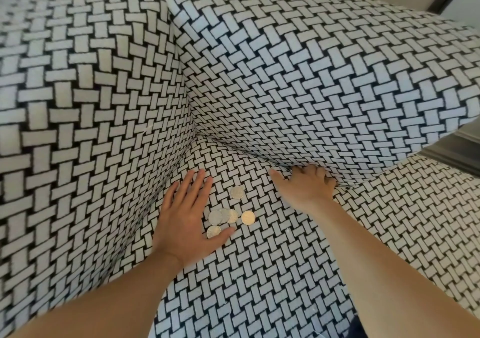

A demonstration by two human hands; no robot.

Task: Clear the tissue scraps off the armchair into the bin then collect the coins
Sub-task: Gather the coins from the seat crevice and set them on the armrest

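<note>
The armchair (pixel 85 109) fills nearly the whole view, its basket-weave cloth running over the back, the side bolster (pixel 311 90) and the seat (pixel 259 272). Both bare forearms reach in from the near edge onto that seat.

The left hand (pixel 185 215) lies flat on the cloth, fingers straight and close together, thumb swung out to its right. The right hand (pixel 305 188) sits further in, at the crease where the bolster meets the seat. Its fingers curl down into that seam with the tips hidden, so I cannot tell whether they hold anything (one digit points out along the seat towards the left hand).

The coins (pixel 225 216) lie on the seat between the two hands, much nearer the left. A short overlapping row of silver ones sits just beside the left palm, in the crook of the thumb, and it runs roughly crosswise from one hand towards the other. A gold-toned coin (pixel 248 218) ends that row on the side facing the right hand. One more silver coin (pixel 213 231) lies against the left thumb's tip. A lone coin (pixel 237 192) sits apart, beyond the row, about midway between the left fingertips and the right hand.

I can make out no tissue scraps on the seat, and no bin is in view, so the collecting step looks to be the one in hand. The left hand seems better placed to sweep or pinch the row.
</note>
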